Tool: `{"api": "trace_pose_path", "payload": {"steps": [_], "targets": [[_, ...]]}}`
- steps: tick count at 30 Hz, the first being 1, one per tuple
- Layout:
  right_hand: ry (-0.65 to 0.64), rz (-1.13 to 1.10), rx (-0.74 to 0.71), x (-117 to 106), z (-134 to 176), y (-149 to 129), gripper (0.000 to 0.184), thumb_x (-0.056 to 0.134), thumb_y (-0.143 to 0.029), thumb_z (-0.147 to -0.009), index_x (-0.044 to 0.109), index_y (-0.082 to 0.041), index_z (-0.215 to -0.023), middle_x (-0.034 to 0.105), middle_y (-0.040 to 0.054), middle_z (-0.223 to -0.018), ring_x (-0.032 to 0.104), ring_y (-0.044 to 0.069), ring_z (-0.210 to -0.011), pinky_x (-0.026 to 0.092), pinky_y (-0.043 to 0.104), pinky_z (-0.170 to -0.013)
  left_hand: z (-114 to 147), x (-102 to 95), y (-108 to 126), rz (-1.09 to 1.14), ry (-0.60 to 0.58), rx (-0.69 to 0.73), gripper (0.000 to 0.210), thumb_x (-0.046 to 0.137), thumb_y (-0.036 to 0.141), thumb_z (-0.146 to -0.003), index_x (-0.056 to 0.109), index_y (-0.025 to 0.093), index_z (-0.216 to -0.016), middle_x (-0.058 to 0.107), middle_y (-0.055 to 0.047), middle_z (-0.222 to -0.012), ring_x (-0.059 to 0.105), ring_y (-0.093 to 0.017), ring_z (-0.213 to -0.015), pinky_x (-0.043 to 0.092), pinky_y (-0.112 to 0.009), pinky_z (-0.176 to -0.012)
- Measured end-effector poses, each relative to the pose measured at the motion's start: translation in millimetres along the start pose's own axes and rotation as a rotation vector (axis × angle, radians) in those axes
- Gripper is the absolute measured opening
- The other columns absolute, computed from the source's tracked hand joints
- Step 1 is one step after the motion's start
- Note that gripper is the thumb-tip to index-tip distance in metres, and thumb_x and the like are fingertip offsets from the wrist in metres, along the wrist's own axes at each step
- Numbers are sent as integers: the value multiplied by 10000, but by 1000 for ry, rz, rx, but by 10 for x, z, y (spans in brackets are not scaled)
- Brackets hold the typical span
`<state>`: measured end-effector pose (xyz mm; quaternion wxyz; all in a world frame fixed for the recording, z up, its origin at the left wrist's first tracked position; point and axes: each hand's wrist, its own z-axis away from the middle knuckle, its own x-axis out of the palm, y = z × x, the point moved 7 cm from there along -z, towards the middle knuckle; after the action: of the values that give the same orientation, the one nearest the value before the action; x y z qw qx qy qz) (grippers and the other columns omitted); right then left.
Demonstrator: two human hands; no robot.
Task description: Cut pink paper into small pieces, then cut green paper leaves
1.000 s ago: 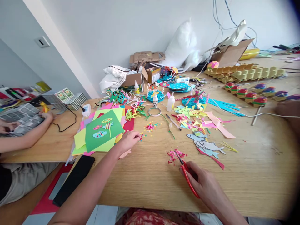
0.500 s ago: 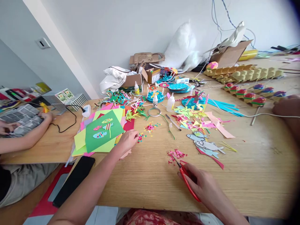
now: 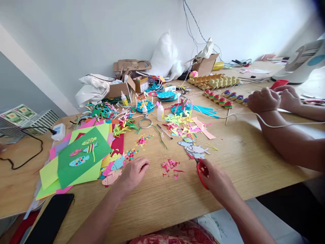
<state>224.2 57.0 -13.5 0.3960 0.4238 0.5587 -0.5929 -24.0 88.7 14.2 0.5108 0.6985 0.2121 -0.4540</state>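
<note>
My right hand (image 3: pixel 215 178) grips red-handled scissors (image 3: pixel 201 174). Their tip reaches the near edge of a pile of grey and blue paper fish (image 3: pixel 195 149), where a bit of red paper shows; I cannot tell if they touch. My left hand (image 3: pixel 135 171) rests on the table with fingers curled in, their inside hidden. Beside it lie pink and blue fish cutouts (image 3: pixel 113 176) and small coloured paper dots (image 3: pixel 131 154). Between my hands sits a heap of pink and red paper scraps (image 3: pixel 170 165). Several decorated fish (image 3: pixel 79 161) lie on a green sheet (image 3: pixel 98 144).
Glue bottles (image 3: pixel 160 112), a metal ring (image 3: pixel 145 123), a pen (image 3: pixel 165 131) and paper offcuts (image 3: pixel 182 123) lie ahead. A black phone (image 3: pixel 50 217) is at the lower left. Another person's hands (image 3: pixel 264 100) work at the right, near a white cable (image 3: pixel 276 126) and egg cartons (image 3: pixel 223 81).
The view has turned right, so the table's things appear further left. My scissors have moved from the pink scraps to the grey fish. My left hand has drawn back from the paper dots.
</note>
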Motion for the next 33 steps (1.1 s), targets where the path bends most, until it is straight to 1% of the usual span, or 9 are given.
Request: {"api": "trace_pose_path", "payload": {"steps": [1,2,6,10,15,20,26,29,33], "targets": [[16,43,74,-42,-29,128,157,376,-263,-792,516,-206,-836,622,35,-667,565,171,-585,308,229,-484,10,28,39,16,1,6,159,398,148,-792,530,182,-709,574,0,-691,526,-122,-669,371,-215,-624],[30,65,105,-78,-55,211,169,381,-274,-794,521,-209,-864,630,36,-685,569,173,-592,308,229,-480,20,58,74,29,3,11,157,402,148,-792,531,180,-708,575,-2,-687,528,-122,-667,371,-214,-622],[58,116,154,-144,-141,357,200,396,-308,-798,531,-220,-917,653,50,-782,589,185,-657,310,232,-486,47,176,189,90,-13,41,168,397,141,-799,534,184,-712,578,1,-687,527,-115,-657,368,-203,-604],[-41,165,158,-60,-190,359,227,349,-343,-826,518,-207,-894,649,74,-823,600,212,-732,318,244,-507,64,237,214,123,-35,46,162,409,133,-792,533,181,-699,573,7,-673,522,-110,-646,360,-196,-594],[-92,173,172,-23,-210,359,242,306,-359,-839,494,-219,-900,649,78,-811,606,223,-709,302,243,-486,69,236,176,135,-25,35,161,410,119,-782,539,181,-709,568,11,-671,514,-108,-642,354,-194,-589],[-86,142,166,-43,-225,369,226,322,-345,-832,508,-217,-848,651,76,-762,604,219,-674,288,235,-466,62,213,145,162,-9,17,153,421,124,-776,549,176,-709,570,12,-660,502,-106,-617,350,-193,-568],[-65,135,144,-14,-210,415,231,349,-343,-823,519,-214,-911,653,75,-809,599,209,-688,311,235,-490,60,205,98,191,-5,-8,145,430,129,-766,553,176,-705,564,19,-646,486,-98,-592,342,-188,-550],[-51,166,139,-11,-204,396,247,331,-355,-835,521,-220,-915,653,77,-800,604,217,-691,299,241,-487,57,195,114,189,0,-2,146,432,131,-764,554,176,-695,563,18,-643,483,-99,-591,342,-189,-552],[-70,185,154,-11,-224,377,228,325,-337,-841,521,-228,-887,662,81,-779,612,225,-673,280,242,-467,71,178,159,189,-6,8,152,428,136,-765,551,175,-686,562,14,-646,488,-103,-602,346,-191,-563]]}}
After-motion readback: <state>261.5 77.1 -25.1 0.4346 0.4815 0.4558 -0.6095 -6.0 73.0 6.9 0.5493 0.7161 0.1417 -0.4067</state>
